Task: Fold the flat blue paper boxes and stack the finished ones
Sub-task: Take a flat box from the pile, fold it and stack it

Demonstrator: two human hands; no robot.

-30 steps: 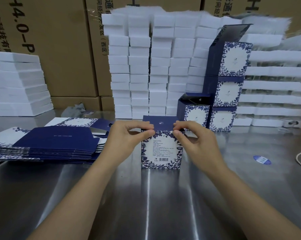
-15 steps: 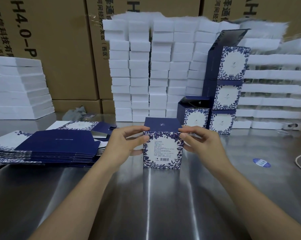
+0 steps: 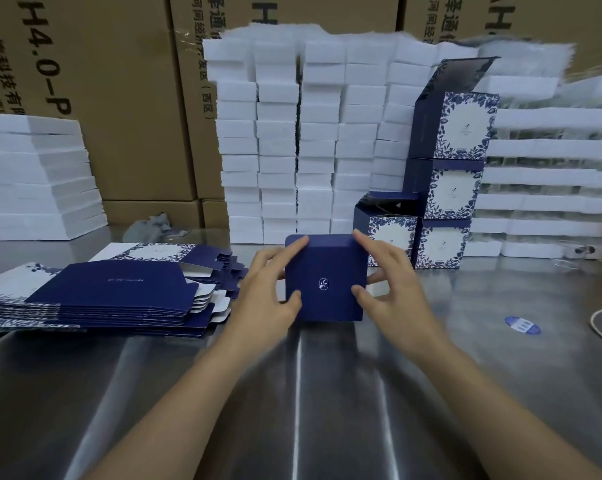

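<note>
Head view: the folded blue box (image 3: pixel 327 271) is held tipped over the counter (image 3: pixel 310 393), logo face up, between the left hand (image 3: pixel 264 296) and right hand (image 3: pixel 396 282), whose fingers (image 3: pixel 289 247) curl round its opposite edges. Light thin card, probably easily dented: best gripped gently near the stiffer corners.

A shiny steel worktop (image 3: pixel 292 403) fills the foreground. At its back, against tall brown cardboard cartons (image 3: pixel 119 98) printed with black characters, stand columns of white foam blocks (image 3: pixel 320 150). A lower pile of white slabs (image 3: pixel 36 178) lies to the far left, and more white layers (image 3: pixel 549 181) rise on the right. A crumpled grey rag (image 3: pixel 150 225) lies near the cartons. A blue oval sticker (image 3: pixel 522 324) lies flat on the right of the worktop, near a loop of white cord (image 3: pixel 601 323).
</note>
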